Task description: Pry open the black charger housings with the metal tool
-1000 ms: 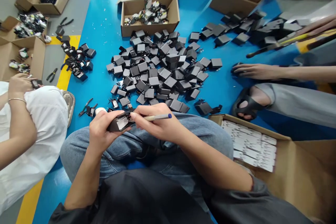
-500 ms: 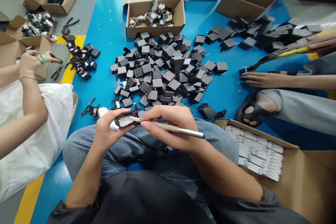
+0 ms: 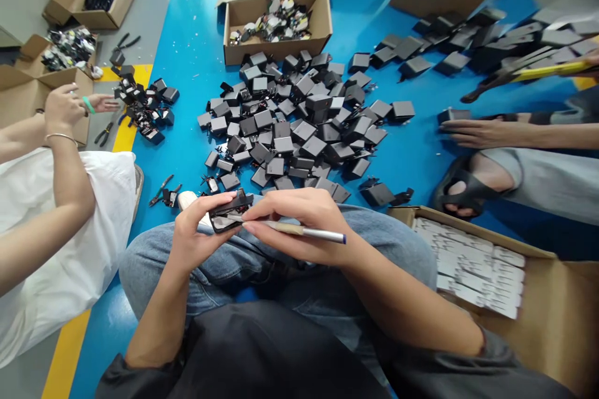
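Note:
Above my lap, my left hand (image 3: 194, 230) grips a small black casing (image 3: 227, 219) by its edges, thumb below and fingers above. The casing's near side is open and shows a pale inside. My right hand (image 3: 304, 218) is closed round a pen-like tool (image 3: 294, 229) with a silver and blue end. The tool's tip reaches into the casing's opening. Beyond my hands lies a big heap of dark grey box-shaped casings (image 3: 283, 144).
An open carton (image 3: 276, 57) of mixed parts stands behind the heap. White pieces (image 3: 472, 265) fill a carton at right. Pliers (image 3: 161, 191) lie left of my knee. One person's hand (image 3: 491, 134) is at right; another person's arm (image 3: 70, 181) is at left.
The black casing has tilted slightly and the tool has shifted left, deeper into it. The person at left has spread a hand toward the small pile; the long-handled tool at right has lifted away from the casing there.

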{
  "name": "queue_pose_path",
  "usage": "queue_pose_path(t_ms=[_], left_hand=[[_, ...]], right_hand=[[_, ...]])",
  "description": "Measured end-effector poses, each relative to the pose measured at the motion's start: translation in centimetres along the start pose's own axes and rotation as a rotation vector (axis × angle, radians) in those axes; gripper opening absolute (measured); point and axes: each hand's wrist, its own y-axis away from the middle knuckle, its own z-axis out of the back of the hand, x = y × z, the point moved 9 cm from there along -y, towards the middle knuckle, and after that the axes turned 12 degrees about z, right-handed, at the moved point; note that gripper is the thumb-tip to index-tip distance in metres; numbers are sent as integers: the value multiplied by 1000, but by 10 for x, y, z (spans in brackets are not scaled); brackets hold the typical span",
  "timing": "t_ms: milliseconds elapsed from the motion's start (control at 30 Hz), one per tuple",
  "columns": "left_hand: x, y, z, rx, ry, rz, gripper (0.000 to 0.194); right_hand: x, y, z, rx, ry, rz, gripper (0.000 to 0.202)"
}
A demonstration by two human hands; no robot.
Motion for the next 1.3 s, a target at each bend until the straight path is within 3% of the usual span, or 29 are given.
queue_pose_path(t_ms=[500, 900, 1300], left_hand=[[2, -3, -4, 60, 59, 47, 40], [0, -1, -5, -14, -57, 9, 41], [7, -1, -5, -48, -161, 21, 40]], right_hand=[[-13, 1, -4, 1, -71, -28, 4], [-20, 3, -7, 52, -69, -141, 8], [-19, 10, -14, 5, 143, -102, 9]])
